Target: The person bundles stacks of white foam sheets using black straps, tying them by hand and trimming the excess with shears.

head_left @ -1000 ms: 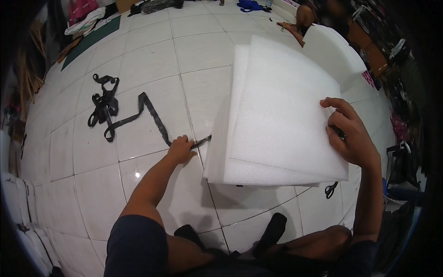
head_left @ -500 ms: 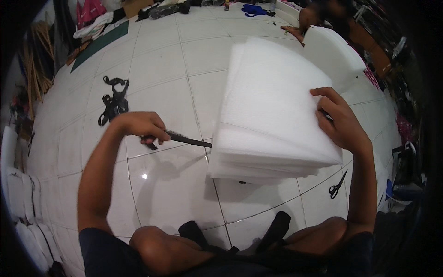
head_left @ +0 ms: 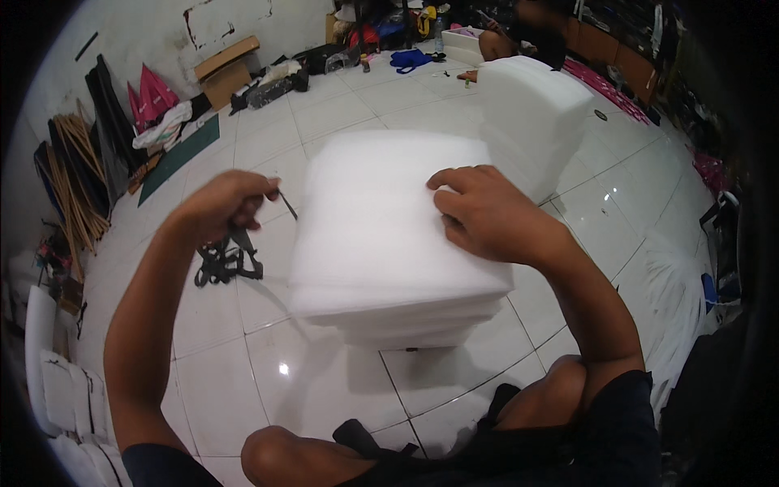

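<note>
A tall stack of white foam sheets [head_left: 381,219] stands on the floor in front of me, its layers uneven on the near side. My left hand [head_left: 231,203], left of the stack, pinches a thin black strap [head_left: 287,204] that runs to the stack's left side and goes out of sight there. Under that hand a tangled heap of black straps [head_left: 230,264] lies on the tiles. Resting on the stack's top right is my right hand [head_left: 487,211], fingers curled in; what they hold, if anything, is hidden.
Behind the stack to the right stands a second white foam pile [head_left: 531,114], with a seated person [head_left: 527,36] beyond it. Wooden sticks [head_left: 77,191] lean at the left wall near a green mat [head_left: 182,158]. A blue cloth [head_left: 410,60] lies at the back.
My view has tilted up, showing more of the wall. The stack's top now faces me more squarely. My left hand has risen, the strap slanting down from it; scissors at the right are out of sight.
</note>
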### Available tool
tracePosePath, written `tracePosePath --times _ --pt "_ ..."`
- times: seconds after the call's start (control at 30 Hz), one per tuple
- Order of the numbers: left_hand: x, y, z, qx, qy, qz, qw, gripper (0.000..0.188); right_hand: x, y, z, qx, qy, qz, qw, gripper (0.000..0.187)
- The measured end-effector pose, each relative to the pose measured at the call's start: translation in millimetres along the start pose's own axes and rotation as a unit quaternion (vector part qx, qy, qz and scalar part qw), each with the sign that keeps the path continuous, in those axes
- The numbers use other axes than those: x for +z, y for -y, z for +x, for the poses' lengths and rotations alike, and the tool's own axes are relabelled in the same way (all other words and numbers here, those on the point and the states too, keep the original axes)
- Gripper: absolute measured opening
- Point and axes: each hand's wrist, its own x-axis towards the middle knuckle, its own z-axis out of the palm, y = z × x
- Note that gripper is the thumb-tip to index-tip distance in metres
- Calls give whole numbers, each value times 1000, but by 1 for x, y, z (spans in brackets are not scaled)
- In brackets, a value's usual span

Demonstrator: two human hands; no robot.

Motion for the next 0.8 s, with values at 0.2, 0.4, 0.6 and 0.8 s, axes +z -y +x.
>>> tracePosePath --times 0.2,0.4,0.6,0.8 --pt "95 -35 -27 -48 35 341 938 51 -3 -20 -8 -43 -4 172 984 19" --pt "108 -52 -6 32 6 358 933 41 -19 -24 -11 -67 11 159 985 18" --pt "118 -55 55 286 -79 396 869 33 9 6 17 -118 -52 181 975 17" --pt "159 -40 41 220 -207 496 814 23 43 -20 23 -16 -115 337 934 20"
